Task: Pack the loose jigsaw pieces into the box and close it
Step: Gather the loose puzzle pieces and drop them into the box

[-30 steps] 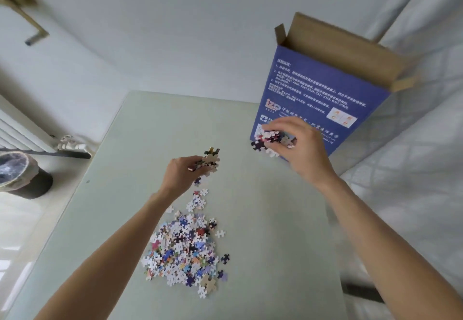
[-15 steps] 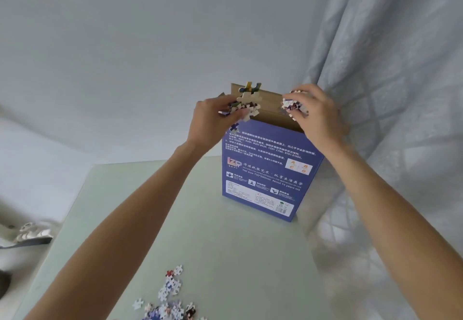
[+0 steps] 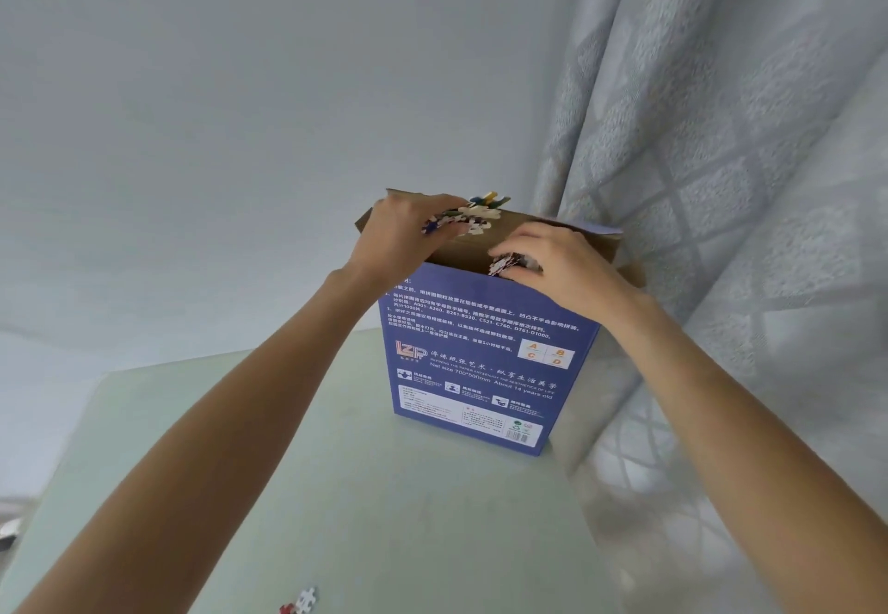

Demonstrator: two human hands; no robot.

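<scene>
A tall blue jigsaw box (image 3: 485,363) stands upright on the pale green table (image 3: 384,507), its brown top flaps open. My left hand (image 3: 408,233) holds a bunch of jigsaw pieces (image 3: 473,217) over the left side of the opening. My right hand (image 3: 552,267) grips another clump of pieces (image 3: 509,263) at the box's front rim, on the right. A couple of loose pieces (image 3: 300,603) show at the bottom edge of the view; the remainder of the pile is out of frame.
A pale patterned curtain (image 3: 721,180) hangs right behind and beside the box. A plain white wall (image 3: 240,108) fills the left and centre. The table's far left edge (image 3: 91,402) runs towards the wall.
The view tilted up from the pile to the box. Both hands rose with their pieces to the open top, and the right hand has now dropped to the front rim.
</scene>
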